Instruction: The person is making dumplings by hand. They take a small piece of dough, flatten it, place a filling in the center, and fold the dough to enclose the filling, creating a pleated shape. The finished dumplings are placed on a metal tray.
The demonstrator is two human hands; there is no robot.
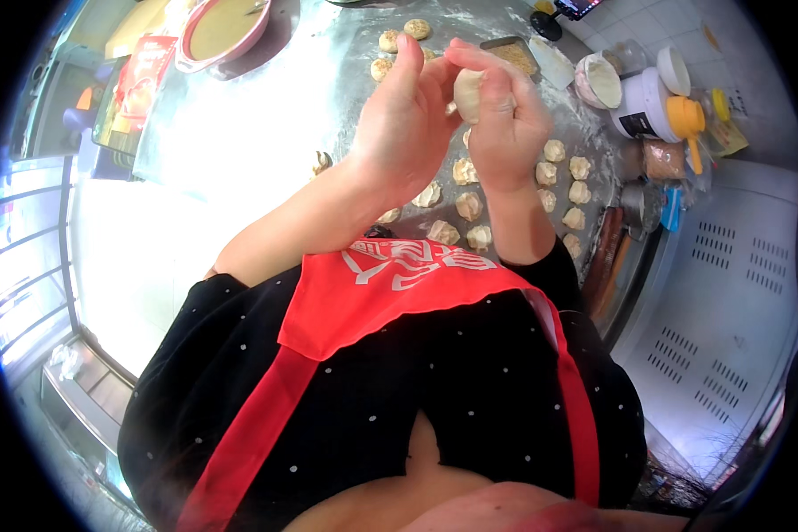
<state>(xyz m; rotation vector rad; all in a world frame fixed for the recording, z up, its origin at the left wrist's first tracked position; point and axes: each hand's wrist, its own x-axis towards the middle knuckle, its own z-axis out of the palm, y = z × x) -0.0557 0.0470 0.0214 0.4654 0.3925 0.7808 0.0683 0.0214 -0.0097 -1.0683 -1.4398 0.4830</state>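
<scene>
My right hand [509, 120] holds a pale ball of dough [468, 96] between thumb and curled fingers. Close against it, my left hand [405, 120] is raised with its palm turned inward and its thumb up; its fingertips reach behind the dough, where their contact is partly hidden. Beneath both hands, pleated dough pieces [469, 206] are spread over a floured metal worktop [346, 40]. Rounder buns with a crumbly topping [417, 28] sit beyond my left hand. A small dark tray of golden crumbs [513, 54] lies just past my right hand.
A pink-rimmed bowl of liquid [219, 30] stands at the far left. To the right are a bowl of white powder [598, 81], a white tub [642, 106], an orange-lidded container [685, 118] and a dark rolling pin [603, 256]. A phone [577, 6] is mounted at the back.
</scene>
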